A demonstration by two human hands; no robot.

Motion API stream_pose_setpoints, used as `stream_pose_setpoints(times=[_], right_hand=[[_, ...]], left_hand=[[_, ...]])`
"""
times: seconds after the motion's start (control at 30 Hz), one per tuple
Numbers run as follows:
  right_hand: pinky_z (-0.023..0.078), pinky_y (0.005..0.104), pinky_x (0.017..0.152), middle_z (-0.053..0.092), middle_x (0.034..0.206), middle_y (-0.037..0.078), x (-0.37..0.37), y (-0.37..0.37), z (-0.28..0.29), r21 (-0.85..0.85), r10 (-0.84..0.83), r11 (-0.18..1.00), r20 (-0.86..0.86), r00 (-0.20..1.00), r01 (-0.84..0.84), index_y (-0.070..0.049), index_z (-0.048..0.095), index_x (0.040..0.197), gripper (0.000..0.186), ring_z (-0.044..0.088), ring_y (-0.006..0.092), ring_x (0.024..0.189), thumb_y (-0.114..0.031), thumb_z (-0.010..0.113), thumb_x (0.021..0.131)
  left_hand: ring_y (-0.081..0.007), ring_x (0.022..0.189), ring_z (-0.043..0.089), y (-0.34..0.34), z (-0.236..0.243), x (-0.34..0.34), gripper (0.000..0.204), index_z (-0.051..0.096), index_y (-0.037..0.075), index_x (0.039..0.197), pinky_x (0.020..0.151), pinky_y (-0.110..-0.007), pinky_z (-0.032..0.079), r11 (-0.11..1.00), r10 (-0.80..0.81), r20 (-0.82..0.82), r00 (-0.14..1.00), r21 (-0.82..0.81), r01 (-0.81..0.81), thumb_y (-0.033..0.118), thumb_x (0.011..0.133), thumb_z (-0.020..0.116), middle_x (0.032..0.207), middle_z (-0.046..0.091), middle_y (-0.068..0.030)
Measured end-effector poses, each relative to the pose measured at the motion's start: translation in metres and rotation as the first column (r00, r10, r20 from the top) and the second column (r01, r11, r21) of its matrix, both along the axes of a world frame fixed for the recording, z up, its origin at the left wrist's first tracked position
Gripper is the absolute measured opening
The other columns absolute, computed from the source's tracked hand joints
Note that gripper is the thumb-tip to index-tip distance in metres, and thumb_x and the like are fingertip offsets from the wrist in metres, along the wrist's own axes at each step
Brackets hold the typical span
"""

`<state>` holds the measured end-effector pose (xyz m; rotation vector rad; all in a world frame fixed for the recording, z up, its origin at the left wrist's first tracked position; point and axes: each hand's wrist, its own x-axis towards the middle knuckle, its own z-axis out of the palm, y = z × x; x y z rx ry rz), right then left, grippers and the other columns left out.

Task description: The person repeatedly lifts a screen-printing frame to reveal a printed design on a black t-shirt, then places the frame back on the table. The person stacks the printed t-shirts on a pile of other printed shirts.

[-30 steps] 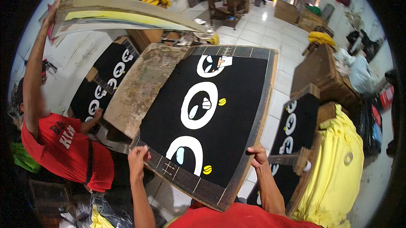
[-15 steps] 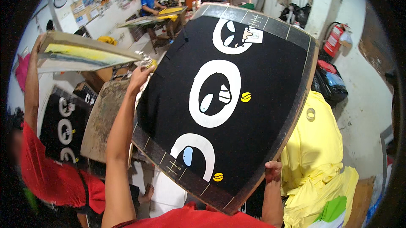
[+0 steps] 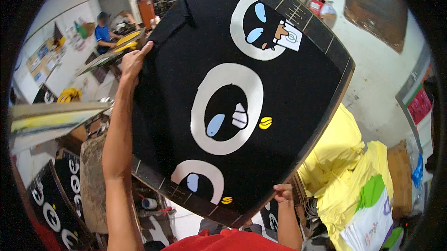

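Note:
A large board [image 3: 340,57] with dark ruled margins fills the middle, raised and angled. Black fabric [image 3: 298,97] lies on it, printed with white oval rings [image 3: 253,92], pale blue shapes and small yellow bean shapes [image 3: 265,123]. A small white patch [image 3: 289,37] with an outline drawing is near the upper ring. My left hand [image 3: 135,62] grips the board's left edge high up, fingers closed round it. My right hand [image 3: 283,193] holds the lower right edge, mostly behind it.
Yellow fabric [image 3: 333,139] is piled at right near cardboard [image 3: 399,186]. At left are a screen frame [image 3: 51,118], a worn platform [image 3: 93,181] and printed black boards [image 3: 53,204]. A person in blue [image 3: 103,37] works at a back table. A fire extinguisher [image 3: 316,4] hangs behind.
The board has been lifted and turned rightward. My left hand has moved from its lower left up along the left edge. My view has swung right, and the co-worker in red has mostly left it.

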<state>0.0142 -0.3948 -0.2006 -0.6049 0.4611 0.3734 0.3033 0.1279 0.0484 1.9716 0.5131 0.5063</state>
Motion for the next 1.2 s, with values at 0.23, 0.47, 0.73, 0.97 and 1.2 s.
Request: stream_pose_setpoints(times=[0.23,0.47,0.73,0.97,1.2], right_hand=[[0.047,0.0357,0.090,0.064,0.108,0.010,-0.030,0.057,-0.057,-0.058,0.249,0.966,-0.044,0.968,-0.251,-0.006,0.061,0.113,0.039,0.060,0.0232,0.100,0.005,0.063,0.075],[0.048,0.0302,0.088,0.065,0.107,0.012,-0.041,0.073,0.044,-0.643,0.838,0.249,-0.232,0.494,-0.724,0.001,0.056,0.119,0.046,0.059,0.0179,0.103,-0.020,0.069,0.080],[0.047,0.0386,0.085,0.063,0.105,0.016,0.066,0.102,0.248,-0.771,0.686,-0.208,0.324,0.652,0.601,-0.001,0.060,0.106,0.039,0.061,0.0308,0.096,-0.001,0.070,0.068],[0.047,0.0446,0.070,0.062,0.079,0.022,0.121,0.163,0.169,-0.987,0.909,-0.154,-0.124,0.397,0.044,0.000,0.061,0.096,0.029,0.061,0.0397,0.077,-0.020,0.065,0.075],[0.047,0.0469,0.068,0.059,0.073,0.026,0.125,0.190,0.066,-0.953,0.862,-0.297,-0.240,0.447,0.060,0.003,0.060,0.091,0.027,0.059,0.0434,0.075,-0.019,0.064,0.075]], left_hand=[[-0.0049,0.048,0.032,-0.052,0.037,0.027,0.044,0.055,0.011,0.056,0.047,-0.024,0.023,0.946,-0.281,0.136,0.950,0.205,0.251,0.047,0.075,0.073,0.052,0.041,0.0064],[-0.0081,0.049,0.049,-0.107,0.050,-0.022,0.046,0.062,0.007,0.061,0.044,-0.027,0.036,0.667,-0.660,0.153,0.736,0.570,0.480,0.050,0.070,0.075,0.053,0.055,-0.0006],[-0.0197,0.048,0.055,-0.147,-0.026,-0.071,0.047,0.052,0.010,0.056,0.051,-0.031,0.043,0.256,-0.887,-0.001,0.462,0.831,0.493,0.050,0.063,0.075,0.051,0.053,-0.0045],[-0.0159,0.049,0.051,-0.138,-0.106,-0.092,0.048,0.044,0.012,0.055,0.047,-0.029,0.037,0.185,-0.973,0.073,0.217,0.810,0.556,0.046,0.059,0.077,0.052,0.046,-0.0002],[-0.0233,0.077,0.056,-0.107,-0.178,-0.109,0.040,0.056,0.007,0.086,0.071,-0.035,0.040,0.385,-0.871,0.010,0.491,0.634,0.670,0.036,0.068,0.075,0.080,0.057,-0.0062]])
